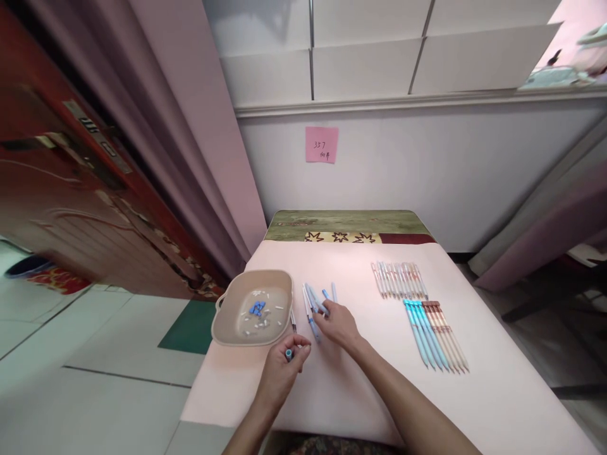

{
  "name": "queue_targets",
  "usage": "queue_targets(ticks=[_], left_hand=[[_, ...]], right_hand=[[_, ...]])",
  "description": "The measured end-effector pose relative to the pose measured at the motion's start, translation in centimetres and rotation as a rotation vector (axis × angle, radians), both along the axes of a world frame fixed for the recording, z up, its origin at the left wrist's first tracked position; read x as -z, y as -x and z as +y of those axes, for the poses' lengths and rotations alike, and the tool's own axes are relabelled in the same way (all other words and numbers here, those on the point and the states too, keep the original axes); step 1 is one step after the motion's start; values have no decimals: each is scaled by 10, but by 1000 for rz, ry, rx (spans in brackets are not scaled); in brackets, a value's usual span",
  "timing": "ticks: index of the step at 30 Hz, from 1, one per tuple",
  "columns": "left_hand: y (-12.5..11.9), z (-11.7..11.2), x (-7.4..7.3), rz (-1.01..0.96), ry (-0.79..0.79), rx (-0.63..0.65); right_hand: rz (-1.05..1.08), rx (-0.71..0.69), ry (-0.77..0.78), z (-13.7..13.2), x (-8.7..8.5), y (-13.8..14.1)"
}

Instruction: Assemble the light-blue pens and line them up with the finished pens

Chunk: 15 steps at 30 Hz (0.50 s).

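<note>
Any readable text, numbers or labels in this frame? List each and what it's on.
"357": handwritten on the pink sticky note on the wall.
Line under it on the note: handwritten characters, too blurred to read.
Door lock plate: marks too blurred to read.
Pens on the table, blue-tipped pen in the left hand: no legible print.

Bright, even indoor light, soft shadows, strong wide-angle bending at edges.

Well to the right of the right hand (339, 325) lay two tidy rows of pens: a pale row (399, 280) farther off and a blue-and-brown row (435, 335) nearer. Far beyond the grip, a pink sticky note (321, 144) hung on the white wall (427, 170) — a mauve curtain (190, 126) and a red door (57, 189) stood off to its left.
</note>
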State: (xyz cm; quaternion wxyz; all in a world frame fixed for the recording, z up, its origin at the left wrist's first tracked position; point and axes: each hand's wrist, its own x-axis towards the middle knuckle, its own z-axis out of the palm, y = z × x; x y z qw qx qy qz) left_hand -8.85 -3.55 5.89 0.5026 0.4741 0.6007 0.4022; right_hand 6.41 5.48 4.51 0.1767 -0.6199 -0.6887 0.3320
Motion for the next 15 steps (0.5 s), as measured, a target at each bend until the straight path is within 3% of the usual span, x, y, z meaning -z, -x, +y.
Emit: queue_targets(ticks=[7, 15], left_hand=[[4, -6, -6, 39, -16, 12], [7, -15, -12, 59, 31, -9]], right_hand=[[-195, 37, -14, 17, 1, 49], [-279, 0, 26, 5, -2, 72]])
